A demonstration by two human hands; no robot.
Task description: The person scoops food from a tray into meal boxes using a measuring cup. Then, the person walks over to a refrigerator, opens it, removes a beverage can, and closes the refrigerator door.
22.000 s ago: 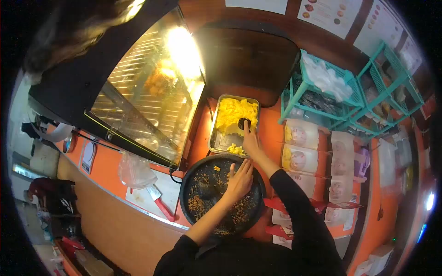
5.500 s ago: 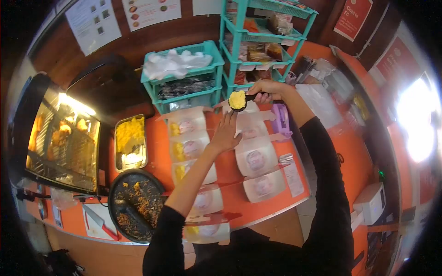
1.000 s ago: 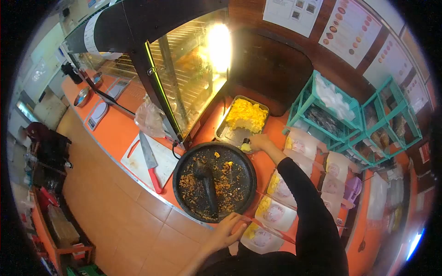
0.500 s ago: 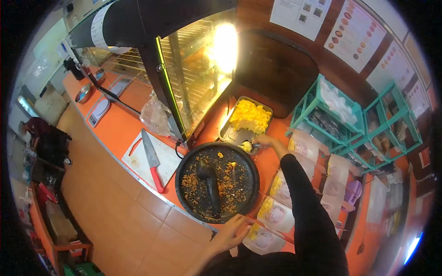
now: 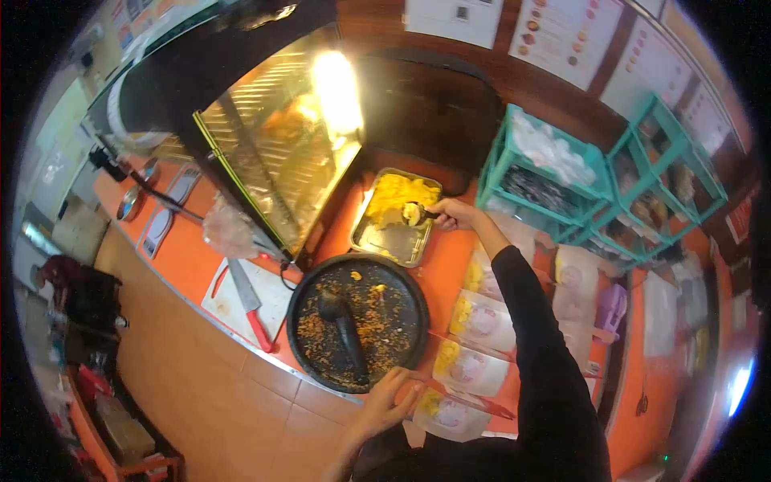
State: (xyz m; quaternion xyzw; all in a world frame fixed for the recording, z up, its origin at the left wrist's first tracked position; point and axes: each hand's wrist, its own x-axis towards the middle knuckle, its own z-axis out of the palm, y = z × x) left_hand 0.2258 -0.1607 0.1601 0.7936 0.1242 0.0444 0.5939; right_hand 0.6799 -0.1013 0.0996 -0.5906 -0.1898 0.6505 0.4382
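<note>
Right hand: grip closed on the handle of the scoop, which carries yellow food above the tray on the counter. Left hand: fingers bent, near the rim of the mortar; whether its grip holds anything cannot be told. The pestle lies inside the mortar; boxes containing yellow food stand beside it.

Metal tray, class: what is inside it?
The metal tray holds yellow food, heaped toward its far end. What lies beneath that heap is covered and cannot be seen.
</note>
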